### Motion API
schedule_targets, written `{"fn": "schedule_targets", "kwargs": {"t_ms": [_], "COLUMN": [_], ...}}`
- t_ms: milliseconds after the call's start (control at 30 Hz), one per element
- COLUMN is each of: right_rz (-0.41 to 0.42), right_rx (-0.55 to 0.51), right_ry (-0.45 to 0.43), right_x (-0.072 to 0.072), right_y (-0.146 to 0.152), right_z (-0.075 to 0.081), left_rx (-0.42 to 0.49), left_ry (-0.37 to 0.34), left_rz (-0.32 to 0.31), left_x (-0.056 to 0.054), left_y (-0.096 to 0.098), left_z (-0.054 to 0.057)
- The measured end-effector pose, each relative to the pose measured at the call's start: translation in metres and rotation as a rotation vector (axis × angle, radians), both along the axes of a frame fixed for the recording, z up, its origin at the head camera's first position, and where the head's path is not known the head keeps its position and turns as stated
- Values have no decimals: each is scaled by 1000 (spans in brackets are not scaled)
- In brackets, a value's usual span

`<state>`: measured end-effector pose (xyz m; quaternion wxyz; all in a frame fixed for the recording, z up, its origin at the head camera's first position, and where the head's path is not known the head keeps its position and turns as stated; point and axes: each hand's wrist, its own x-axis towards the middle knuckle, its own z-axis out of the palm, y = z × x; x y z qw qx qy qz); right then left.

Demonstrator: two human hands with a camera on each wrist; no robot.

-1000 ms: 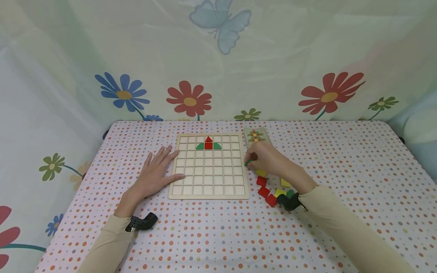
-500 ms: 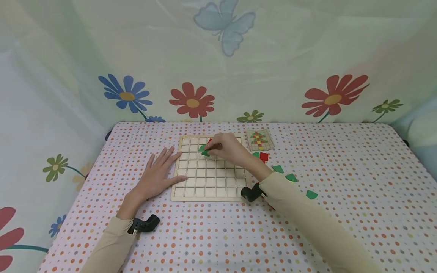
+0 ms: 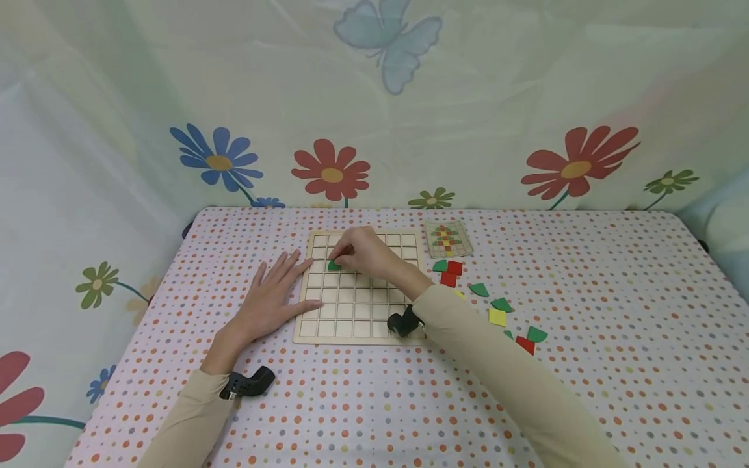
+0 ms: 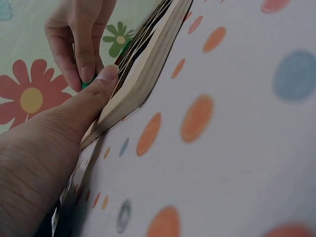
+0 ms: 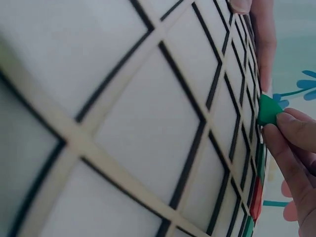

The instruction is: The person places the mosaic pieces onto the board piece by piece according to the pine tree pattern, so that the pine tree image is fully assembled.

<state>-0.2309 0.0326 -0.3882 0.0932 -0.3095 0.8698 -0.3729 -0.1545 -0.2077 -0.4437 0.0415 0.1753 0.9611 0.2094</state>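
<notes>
My right hand (image 3: pixel 368 253) pinches a green quarter-circle tile (image 5: pixel 269 109) between thumb and fingertips, close over the upper left squares of the wooden grid board (image 3: pixel 345 330). My left hand (image 3: pixel 266 302) lies with fingers spread, its fingertips and thumb on the board's left edge. In the left wrist view the thumb (image 4: pixel 94 96) rests on the board's rim. The head view has the tiles set in the upper rows covered by my right hand. Some of them, a red tile (image 5: pixel 256 198) and a green tile (image 5: pixel 260 160), show in the right wrist view.
Right of the board lies a pattern card (image 3: pixel 448 240) with a tree-like design. Below it are scattered loose tiles: red squares (image 3: pixel 454 268), a yellow square (image 3: pixel 497 317) and several green quarter circles (image 3: pixel 478 290). A dotted cloth (image 3: pixel 351 403) covers the table.
My right hand has carried the green tile from beside the loose tiles leftward over the board to its upper left squares. My left hand keeps its place on the board's edge.
</notes>
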Motion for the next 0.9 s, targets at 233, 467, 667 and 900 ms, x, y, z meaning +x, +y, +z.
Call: {"fn": "schedule_targets", "kwargs": {"t_ms": [233,467,667,900], "right_rz": [24,37,73,95], "right_rx": [48,127,214,308], "right_ry": [7,61,144,243], "right_x": [0,0,2,7], "right_y": [-6,-10,-14,-17], "right_z": [-1,-2,-1,0], "left_rx": [-5,0,-3,-3], "left_ry": [-9,-8,-7,-2], "left_rz": [9,5,4,5], "left_x": [0,0,0,0], "left_y": [1,2,2,0], "left_z": [2,2,2,0]}}
